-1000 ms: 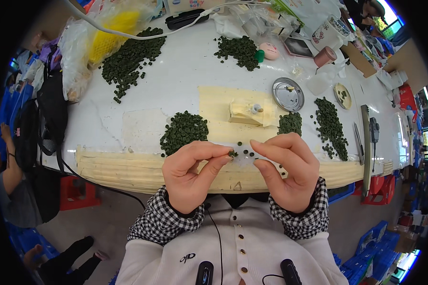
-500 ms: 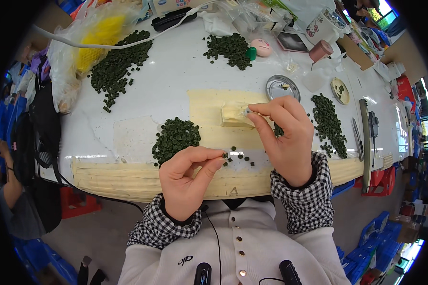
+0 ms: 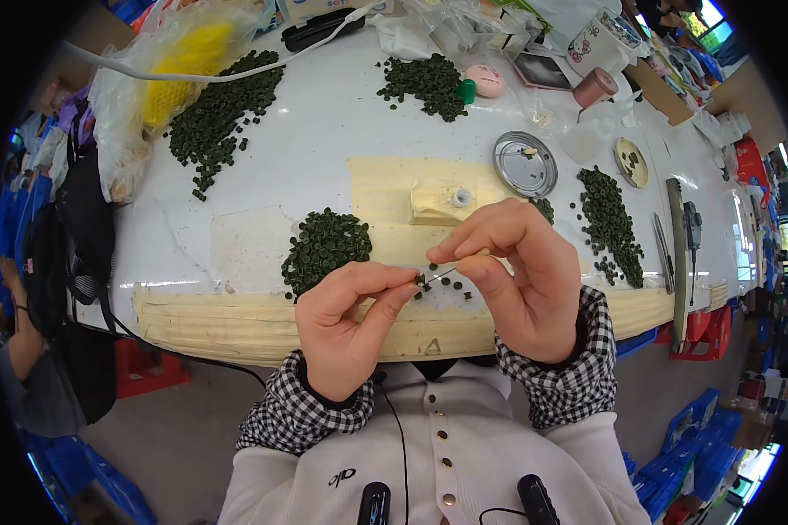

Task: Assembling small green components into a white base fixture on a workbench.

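Observation:
Between thumb and forefinger, my left hand (image 3: 343, 325) pinches a small dark green round piece (image 3: 421, 282) above the table's near edge. My right hand (image 3: 527, 284) grips a thin needle-like tool (image 3: 441, 275) with a pale handle end, its tip pointing at that piece; whether they touch is too small to tell. Beyond my right hand sits a yellow tape-covered block (image 3: 431, 208) with a small white nozzle-like tip (image 3: 461, 198) on top. A pile of similar green pieces (image 3: 327, 252) lies just beyond my left hand, and a few loose ones lie between my hands.
More green piles lie at the far left (image 3: 223, 109), far middle (image 3: 425, 86) and right (image 3: 608, 223). A round metal lid (image 3: 524, 164), a small dish (image 3: 630, 164), tweezers (image 3: 663, 249) and a pink spool (image 3: 595, 88) stand or lie to the right. A white cable (image 3: 193, 78) crosses the far left.
My right hand has come down and left from the taped block, bringing the needle-like tool to the piece in my left hand. The white tip on the block now shows. My left hand stays nearly put.

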Demonstrator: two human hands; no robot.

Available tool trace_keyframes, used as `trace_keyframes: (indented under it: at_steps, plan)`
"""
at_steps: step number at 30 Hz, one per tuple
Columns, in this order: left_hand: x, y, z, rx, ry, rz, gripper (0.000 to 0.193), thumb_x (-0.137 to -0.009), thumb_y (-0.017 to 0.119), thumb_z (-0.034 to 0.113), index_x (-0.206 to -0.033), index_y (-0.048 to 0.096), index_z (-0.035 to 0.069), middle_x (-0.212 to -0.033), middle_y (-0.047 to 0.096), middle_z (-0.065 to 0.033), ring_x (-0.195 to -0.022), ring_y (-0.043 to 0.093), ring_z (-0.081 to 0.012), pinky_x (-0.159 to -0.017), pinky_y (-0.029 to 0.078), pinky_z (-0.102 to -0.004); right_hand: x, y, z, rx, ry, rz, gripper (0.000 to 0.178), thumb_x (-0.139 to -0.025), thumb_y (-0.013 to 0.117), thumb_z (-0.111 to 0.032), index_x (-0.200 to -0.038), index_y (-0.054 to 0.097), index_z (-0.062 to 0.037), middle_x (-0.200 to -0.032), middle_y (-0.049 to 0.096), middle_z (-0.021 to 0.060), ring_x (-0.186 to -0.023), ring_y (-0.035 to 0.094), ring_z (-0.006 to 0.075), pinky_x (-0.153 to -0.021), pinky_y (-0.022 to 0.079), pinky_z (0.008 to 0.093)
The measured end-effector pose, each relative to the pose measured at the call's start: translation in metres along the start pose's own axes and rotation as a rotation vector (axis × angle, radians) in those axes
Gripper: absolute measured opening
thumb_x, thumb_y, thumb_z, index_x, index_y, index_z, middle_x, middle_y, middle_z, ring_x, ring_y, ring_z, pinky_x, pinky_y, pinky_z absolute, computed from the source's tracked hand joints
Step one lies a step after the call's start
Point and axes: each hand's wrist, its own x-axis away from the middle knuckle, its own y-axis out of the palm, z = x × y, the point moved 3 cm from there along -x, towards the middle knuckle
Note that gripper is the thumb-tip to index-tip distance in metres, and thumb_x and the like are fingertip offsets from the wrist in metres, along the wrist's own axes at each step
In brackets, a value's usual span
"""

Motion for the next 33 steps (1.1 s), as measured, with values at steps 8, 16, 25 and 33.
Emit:
trace_keyframes:
  at_steps: [8,16,25,33]
  plan:
    - [-0.001,0.0,0.002,-0.02,0.034,-0.051,0.014,-0.084,0.067,-0.008,-0.098,0.067,-0.004,-0.091,0.067,-0.0085,-0.081,0.062,-0.0122,-0.074,0.049,-0.0234,0.002,0.008,0.009,-0.054,-0.012,0.064,0.01,-0.089,0.066,-0.004,-0.094,0.059,0.0014,-0.086,0.062,0.0098,-0.072,0.065,0.0198,-0.065,0.054,0.0277]
    - [0.0,-0.002,0.002,-0.046,0.05,-0.071,0.014,-0.085,0.066,-0.008,-0.099,0.067,-0.004,-0.092,0.065,-0.0076,-0.081,0.061,-0.0111,-0.074,0.048,-0.0228,0.001,0.009,0.008,-0.032,-0.03,0.048,0.01,-0.089,0.066,-0.003,-0.093,0.059,0.0012,-0.085,0.062,0.0097,-0.071,0.065,0.02,-0.065,0.054,0.0275]
    - [0.0,0.0,0.001,-0.021,0.025,-0.01,0.014,-0.082,0.068,-0.008,-0.096,0.069,-0.005,-0.088,0.069,-0.0096,-0.079,0.063,-0.0137,-0.072,0.049,-0.0237,0.001,0.002,0.011,-0.061,-0.017,0.22,0.008,-0.091,0.065,-0.004,-0.094,0.06,0.0015,-0.086,0.063,0.0078,-0.075,0.063,0.0145,-0.068,0.052,0.0262]
    - [0.003,-0.002,-0.002,0.007,0.016,0.015,0.015,-0.084,0.067,-0.008,-0.098,0.068,-0.006,-0.094,0.068,-0.0101,-0.082,0.062,-0.0119,-0.074,0.048,-0.0221,-0.01,-0.011,0.015,0.56,-0.125,0.403,0.009,-0.083,0.069,-0.003,-0.087,0.063,0.0001,-0.085,0.063,0.0105,-0.077,0.059,0.0272,-0.07,0.048,0.0342]
